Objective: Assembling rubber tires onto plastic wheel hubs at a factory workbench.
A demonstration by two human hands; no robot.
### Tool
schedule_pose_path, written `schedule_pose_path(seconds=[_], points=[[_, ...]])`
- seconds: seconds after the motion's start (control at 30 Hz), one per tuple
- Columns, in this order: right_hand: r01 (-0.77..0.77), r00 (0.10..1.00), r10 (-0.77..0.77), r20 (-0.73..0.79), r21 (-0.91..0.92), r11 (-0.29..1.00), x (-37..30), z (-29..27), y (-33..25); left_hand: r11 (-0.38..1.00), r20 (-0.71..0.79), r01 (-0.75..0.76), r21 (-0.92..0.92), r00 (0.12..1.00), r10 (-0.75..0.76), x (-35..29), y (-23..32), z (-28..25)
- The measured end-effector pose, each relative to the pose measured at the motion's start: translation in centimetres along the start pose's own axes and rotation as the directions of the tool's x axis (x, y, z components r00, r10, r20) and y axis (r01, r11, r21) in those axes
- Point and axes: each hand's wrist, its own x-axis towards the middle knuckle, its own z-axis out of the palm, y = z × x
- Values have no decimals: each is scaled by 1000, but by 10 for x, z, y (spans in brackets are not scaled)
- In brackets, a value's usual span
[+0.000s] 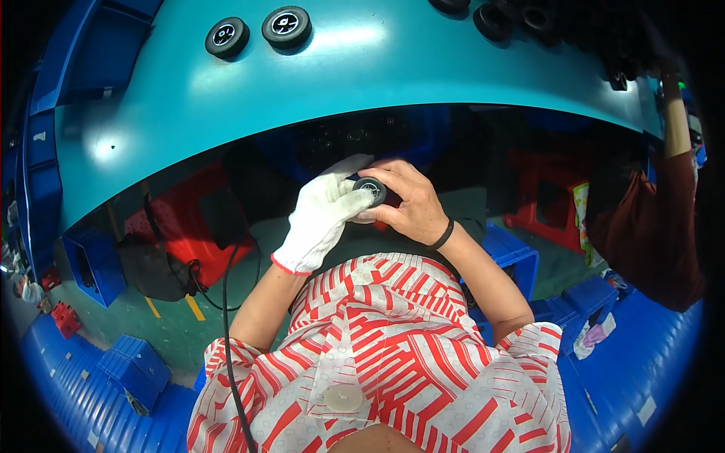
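Between my two hands, in front of my body and short of the table edge, is a small black toy wheel (371, 192) with a pale spoked hub facing up. My left hand (325, 204) wears a white knitted glove with a red cuff; its thumb presses on the wheel's left side. Bare, with a black band at the wrist, my right hand (411, 198) grips the wheel's right side between thumb and fingers. The fingers under the wheel are partly hidden.
Two larger black wheels (286, 28) lie on the teal table (226, 98). A dark pile of tyres (536, 21) sits at the far right, near another person's arm (674, 121). Below the table edge, a blue bin (434, 140) holds small dark parts. Red stools (192, 219) stand either side.
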Motion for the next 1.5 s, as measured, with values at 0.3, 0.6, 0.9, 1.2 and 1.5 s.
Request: schedule_pose_path(seconds=[0.3, 0.6, 0.9, 1.2, 1.5], points=[[19, 978, -19, -209, -1, 1000, 0, 0, -6, 949, 23, 11, -314, 1000, -4, -2, -4, 6], [53, 996, -54, -75, -4, 999, 0, -2, -6, 988, -76, -27, -151, 997, 15, -8, -3, 6], [5, 1000, -5, -28, 1, 1000, 0, -11, -4, 942, -6, 7, -337, 1000, -10, -2, -10, -3], [-8, 999, 3, -38, -138, 990, -1, -5, -12, 985, -138, -62, 161, 987, 84, -8, -1, 9], [-11, 993, 0, -120, -92, 996, -2, 1, -15, 994, -141, -86, -74, 987, 74, -7, -4, 7]])
